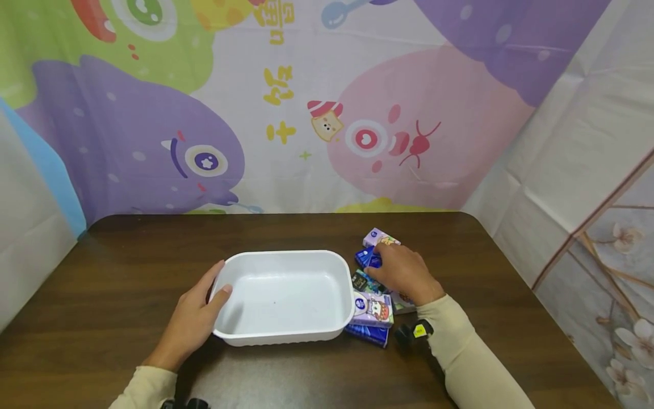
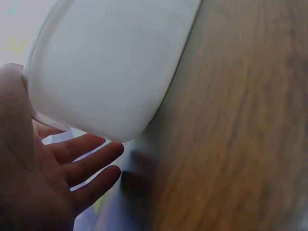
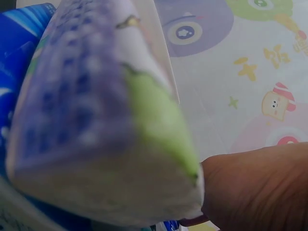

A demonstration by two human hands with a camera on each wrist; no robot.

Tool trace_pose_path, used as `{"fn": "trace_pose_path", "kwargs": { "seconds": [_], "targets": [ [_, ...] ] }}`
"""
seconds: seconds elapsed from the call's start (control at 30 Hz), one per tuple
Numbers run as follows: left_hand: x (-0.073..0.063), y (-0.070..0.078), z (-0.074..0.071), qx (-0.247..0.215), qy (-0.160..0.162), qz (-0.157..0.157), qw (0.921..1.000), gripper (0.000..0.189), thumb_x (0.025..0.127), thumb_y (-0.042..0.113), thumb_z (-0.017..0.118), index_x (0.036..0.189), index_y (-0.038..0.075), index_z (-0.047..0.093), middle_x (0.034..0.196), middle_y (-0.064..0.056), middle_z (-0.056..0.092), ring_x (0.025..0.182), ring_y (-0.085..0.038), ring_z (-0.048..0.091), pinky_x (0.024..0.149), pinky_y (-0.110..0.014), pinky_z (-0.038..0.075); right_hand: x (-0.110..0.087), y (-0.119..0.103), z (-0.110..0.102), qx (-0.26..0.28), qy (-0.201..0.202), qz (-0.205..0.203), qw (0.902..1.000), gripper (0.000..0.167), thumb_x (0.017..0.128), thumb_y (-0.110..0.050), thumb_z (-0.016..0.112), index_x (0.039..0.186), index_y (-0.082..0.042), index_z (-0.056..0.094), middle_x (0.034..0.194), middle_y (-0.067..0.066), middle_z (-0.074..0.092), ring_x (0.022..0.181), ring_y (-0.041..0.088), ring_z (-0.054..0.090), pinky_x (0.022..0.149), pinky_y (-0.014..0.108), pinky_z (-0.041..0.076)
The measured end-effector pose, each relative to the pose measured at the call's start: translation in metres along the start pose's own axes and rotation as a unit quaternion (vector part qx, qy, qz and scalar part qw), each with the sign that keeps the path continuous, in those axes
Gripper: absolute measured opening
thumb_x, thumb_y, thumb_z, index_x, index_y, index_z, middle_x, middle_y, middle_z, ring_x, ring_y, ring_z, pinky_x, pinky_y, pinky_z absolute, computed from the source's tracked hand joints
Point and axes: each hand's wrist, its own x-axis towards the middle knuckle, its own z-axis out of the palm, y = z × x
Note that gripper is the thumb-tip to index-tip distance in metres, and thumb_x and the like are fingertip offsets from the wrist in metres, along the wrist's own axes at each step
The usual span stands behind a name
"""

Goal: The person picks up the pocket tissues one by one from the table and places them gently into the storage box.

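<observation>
A white rectangular plastic basin (image 1: 286, 335) stands on the table in front of me. My left hand (image 1: 191, 318) grips its left end, thumb over the rim and fingers along the outer wall; the left wrist view shows those fingers (image 2: 96, 166) spread near the bottom corner. Right of the basin lies a loose pile of pocket tissue packs. My right hand (image 1: 403, 272) reaches over the pile and pinches a dark blue tissue pack (image 1: 364, 257) between thumb and fingers. In the right wrist view, a purple tissue pack (image 3: 77, 96) close to the camera hides the fingertips.
A light purple tissue pack (image 1: 375, 236) lies at the far end of the pile. Nearer are a dark green patterned pack (image 1: 360, 280), a purple cartoon pack (image 1: 373, 308) against the basin's rim and a blue pack (image 1: 370, 334) beneath it. A cartoon-printed cloth (image 1: 286, 170) hangs behind the table.
</observation>
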Motion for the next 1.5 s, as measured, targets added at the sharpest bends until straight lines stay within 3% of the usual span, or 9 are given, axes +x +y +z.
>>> {"fn": "trace_pose_path", "kwargs": {
  "seconds": [0.9, 1.13, 1.5],
  "targets": [
    [0.0002, 0.0016, -0.0008, -0.007, -0.006, -0.015, 0.9998, 0.062, 0.105, 0.04, 0.048, 0.159, 0.015, 0.03, 0.155, -0.021, 0.037, 0.138, -0.044, 0.038, 0.105, -0.061, 0.035, 0.001, 0.0009, 0.002, 0.004, 0.002, 0.003, 1.0, 0.056, 0.09, -0.044, 0.073, 0.131, -0.007, 0.062, 0.117, 0.012, 0.068, 0.102, 0.029, 0.064, 0.089, 0.057, 0.05],
    [-0.0041, -0.0006, 0.0016, -0.004, -0.01, -0.02, 0.9998, 0.062, 0.105, 0.04, 0.048, 0.158, 0.014, 0.03, 0.154, -0.022, 0.039, 0.135, -0.044, 0.042, 0.1, -0.06, 0.041, -0.001, 0.0, 0.0018, 0.005, -0.018, 0.011, 0.9998, 0.058, 0.091, -0.044, 0.071, 0.133, -0.006, 0.06, 0.121, 0.013, 0.067, 0.106, 0.031, 0.063, 0.092, 0.059, 0.048],
    [-0.0003, 0.0009, -0.0011, -0.017, -0.014, -0.022, 0.9995, 0.062, 0.106, 0.041, 0.046, 0.16, 0.017, 0.027, 0.157, -0.019, 0.035, 0.139, -0.042, 0.037, 0.105, -0.063, 0.035, 0.0015, -0.0007, -0.0007, 0.002, -0.008, 0.004, 1.0, 0.058, 0.092, -0.044, 0.07, 0.134, -0.006, 0.059, 0.121, 0.014, 0.067, 0.107, 0.032, 0.063, 0.091, 0.058, 0.049]
  ]
}}
